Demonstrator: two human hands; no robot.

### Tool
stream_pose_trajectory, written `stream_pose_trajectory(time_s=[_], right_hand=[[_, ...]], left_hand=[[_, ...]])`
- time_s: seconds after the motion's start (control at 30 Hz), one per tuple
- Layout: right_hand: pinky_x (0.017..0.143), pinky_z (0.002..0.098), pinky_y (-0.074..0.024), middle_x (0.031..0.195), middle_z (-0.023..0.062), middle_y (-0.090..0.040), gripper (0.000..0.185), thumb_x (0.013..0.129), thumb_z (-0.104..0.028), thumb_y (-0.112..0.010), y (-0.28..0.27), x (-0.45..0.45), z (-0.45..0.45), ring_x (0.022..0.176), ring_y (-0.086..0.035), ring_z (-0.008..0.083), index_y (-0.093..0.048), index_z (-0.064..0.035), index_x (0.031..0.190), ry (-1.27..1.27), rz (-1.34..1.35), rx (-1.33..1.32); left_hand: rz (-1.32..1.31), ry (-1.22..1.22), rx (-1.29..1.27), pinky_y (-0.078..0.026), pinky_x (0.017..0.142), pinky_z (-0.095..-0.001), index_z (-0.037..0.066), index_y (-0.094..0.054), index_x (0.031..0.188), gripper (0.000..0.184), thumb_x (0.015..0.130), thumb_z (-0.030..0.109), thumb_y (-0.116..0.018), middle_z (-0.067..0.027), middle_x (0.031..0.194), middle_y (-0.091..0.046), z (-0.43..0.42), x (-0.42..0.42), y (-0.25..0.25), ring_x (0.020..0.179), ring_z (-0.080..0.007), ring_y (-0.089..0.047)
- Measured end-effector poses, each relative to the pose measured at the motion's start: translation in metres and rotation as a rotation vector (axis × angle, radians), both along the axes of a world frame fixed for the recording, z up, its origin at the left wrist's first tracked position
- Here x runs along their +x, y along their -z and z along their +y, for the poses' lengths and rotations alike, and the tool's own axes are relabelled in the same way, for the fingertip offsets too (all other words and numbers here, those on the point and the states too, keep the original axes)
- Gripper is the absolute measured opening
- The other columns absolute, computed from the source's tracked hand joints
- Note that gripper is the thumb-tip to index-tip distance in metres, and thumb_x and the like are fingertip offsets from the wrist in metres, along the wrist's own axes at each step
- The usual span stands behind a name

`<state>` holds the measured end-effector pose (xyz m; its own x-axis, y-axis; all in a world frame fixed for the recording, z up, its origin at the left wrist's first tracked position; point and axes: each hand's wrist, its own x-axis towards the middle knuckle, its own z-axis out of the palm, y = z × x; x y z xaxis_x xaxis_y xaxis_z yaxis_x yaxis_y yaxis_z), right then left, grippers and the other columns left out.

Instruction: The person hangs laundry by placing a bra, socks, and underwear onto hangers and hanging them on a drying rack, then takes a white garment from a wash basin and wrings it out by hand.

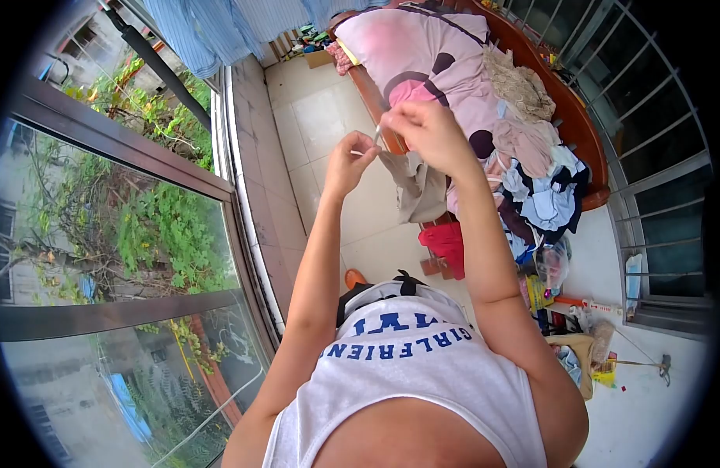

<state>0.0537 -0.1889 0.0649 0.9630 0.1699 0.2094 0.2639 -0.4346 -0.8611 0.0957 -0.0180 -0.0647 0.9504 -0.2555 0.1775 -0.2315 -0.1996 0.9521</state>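
In front of my chest both arms reach out, hands raised close together. My left hand [350, 162] is closed in a pinch on a thin whitish cord-like strip [378, 137]. Just right of it and slightly higher, my right hand [428, 134] is also pinched at this strip; motion blurs its fingertips. What the strip belongs to cannot be made out. A beige-grey cloth garment [419, 191] hangs right below the hands, by the bed's edge. Whether it hangs from my fingers or rests on the bed rail is unclear.
A wooden bed [369, 97] with a pink patterned quilt [453, 66] stands ahead. Piled clothes [549, 195] cover its near right end, and a red cloth [444, 248] hangs below. Sliding windows [133, 226] line my left. Bags [555, 265] sit at right; tiled floor [317, 117] runs between.
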Motion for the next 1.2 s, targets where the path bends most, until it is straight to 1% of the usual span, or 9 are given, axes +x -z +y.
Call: stream_pose_trajectory(time_s=[0.17, 0.47, 0.77, 0.83, 0.9, 1.03, 1.1, 1.13, 1.2], right_hand=[[0.04, 0.0171, -0.0258, 0.051, -0.0071, -0.041, 0.016, 0.088, -0.019, -0.054, -0.03, -0.005, -0.019, 0.043, -0.032, -0.0003, -0.063, -0.0056, 0.088, -0.098, 0.006, 0.496], [0.041, 0.0156, -0.0262, 0.052, -0.0072, -0.038, 0.017, 0.087, -0.016, -0.053, -0.028, -0.011, -0.066, 0.044, -0.031, -0.0002, -0.062, -0.0018, 0.091, 0.189, -0.15, 0.855], [0.063, 0.0188, -0.0434, 0.076, -0.0006, -0.058, 0.014, 0.084, -0.014, -0.059, 0.013, 0.0, -0.08, 0.064, -0.05, 0.0044, -0.063, -0.0023, 0.09, 0.388, -0.079, 0.845], [0.062, 0.0182, -0.042, 0.075, -0.0006, -0.058, 0.014, 0.084, -0.015, -0.059, 0.006, 0.002, -0.08, 0.064, -0.05, 0.0048, -0.063, -0.0027, 0.088, 0.409, -0.136, 0.83], [0.061, 0.0177, -0.0407, 0.074, -0.0006, -0.058, 0.014, 0.084, -0.016, -0.058, -0.003, 0.003, -0.078, 0.064, -0.051, 0.0052, -0.063, -0.003, 0.085, 0.43, -0.194, 0.814], [0.065, 0.0321, -0.0445, 0.081, 0.0103, -0.062, 0.01, 0.086, -0.013, -0.052, 0.038, 0.01, -0.053, 0.071, -0.058, 0.0225, -0.057, -0.0048, 0.088, 0.729, -0.836, 0.004], [0.068, 0.0391, -0.0446, 0.078, 0.0129, -0.06, 0.008, 0.082, -0.013, -0.053, 0.127, 0.023, -0.051, 0.068, -0.056, 0.0312, -0.057, -0.0066, 0.082, 0.475, -0.421, -0.588], [0.06, 0.0346, -0.0453, 0.068, 0.0095, -0.058, 0.016, 0.082, -0.018, -0.053, 0.164, 0.023, -0.06, 0.057, -0.053, 0.0247, -0.056, -0.0047, 0.074, 0.136, 0.218, -0.285], [0.055, 0.0263, -0.0439, 0.06, 0.0028, -0.054, 0.021, 0.083, -0.021, -0.053, 0.2, 0.022, -0.069, 0.053, -0.051, 0.0143, -0.058, -0.0046, 0.072, 0.489, 0.484, 0.808]], left_hand=[[-0.153, -0.082, 0.216, -0.047, 0.072, -0.0335, 0.004, -0.048, 0.114, 0.052, 0.071, 0.023, -0.071, -0.0106, 0.099, -0.06, -0.007, -0.005, 0.077, 0.082, -0.0221, -0.059], [0.307, -0.306, 0.216, -0.046, 0.062, -0.0277, 0.001, -0.065, 0.077, 0.036, 0.082, 0.035, -0.055, -0.0096, 0.066, -0.063, 0.044, 0.007, 0.077, 0.067, -0.0144, -0.061], [0.225, -0.638, 0.52, -0.046, 0.051, -0.0268, 0.004, -0.052, 0.055, 0.054, 0.077, 0.053, -0.055, -0.0027, 0.051, -0.054, 0.068, 0.015, -0.073, 0.042, -0.015, -0.054], [0.485, -0.335, -0.069, -0.043, 0.047, -0.0252, 0.008, -0.047, 0.053, 0.051, 0.077, 0.052, -0.057, 0.0009, 0.046, -0.042, 0.069, 0.014, -0.091, 0.04, -0.0128, -0.044], [0.237, -0.254, -0.15, -0.034, 0.044, -0.0224, 0.014, -0.043, 0.059, 0.038, 0.081, 0.042, -0.057, 0.0068, 0.048, -0.032, 0.062, 0.012, -0.109, 0.041, -0.0052, -0.029], [-0.122, -0.269, -0.358, -0.034, 0.049, -0.0199, 0.013, -0.048, 0.063, 0.028, 0.083, 0.029, -0.059, 0.0069, 0.05, -0.036, 0.054, 0.009, -0.11, 0.046, -0.0044, -0.034], [0.15, -0.315, -0.002, -0.04, 0.05, -0.0214, 0.009, -0.052, 0.067, 0.024, 0.082, 0.027, -0.059, 0.0044, 0.051, -0.041, 0.061, 0.016, -0.042, 0.047, -0.0076, -0.039], [0.379, -0.152, 0.268, -0.043, 0.052, -0.0237, 0.007, -0.054, 0.069, 0.024, 0.083, 0.027, -0.057, 0.0022, 0.053, -0.043, 0.067, 0.011, -0.011, 0.048, -0.0095, -0.042], [0.571, 0.006, 0.542, -0.046, 0.053, -0.0259, 0.005, -0.056, 0.071, 0.025, 0.083, 0.027, -0.055, 0.0, 0.054, -0.045, 0.085, 0.01, 0.0, 0.049, -0.0115, -0.045]])
